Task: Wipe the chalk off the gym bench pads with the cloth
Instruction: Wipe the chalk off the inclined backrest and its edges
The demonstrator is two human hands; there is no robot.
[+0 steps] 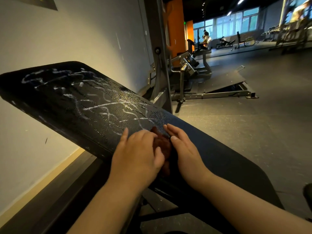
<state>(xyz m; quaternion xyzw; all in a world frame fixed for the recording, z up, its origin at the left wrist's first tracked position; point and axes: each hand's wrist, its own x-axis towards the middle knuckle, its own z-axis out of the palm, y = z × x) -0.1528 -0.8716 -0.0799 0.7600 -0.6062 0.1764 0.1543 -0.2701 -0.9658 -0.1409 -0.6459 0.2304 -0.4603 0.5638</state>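
Nearest, gripping the cloth [163, 146] with the left hand [138, 149], fingers bent over it and thumb laid on it. Resting the right hand [185, 149] flat just beside, fingers straight, touching the cloth edge and the pad [228, 157]. Held close together, with only the dark red cloth between.

Just past the fingertips, meeting the chalk [101, 105]: white scribbles over most of the tilted pad, up to its far end. Near part looking clean already. So, by judgement, wiping at the low edge of the marks, with most of the work not yet done.

Next, probably: press down, push the cloth up the slope in long strokes, then turn to a clean side.

Farther, along the wall [67, 39], a machine [185, 70].
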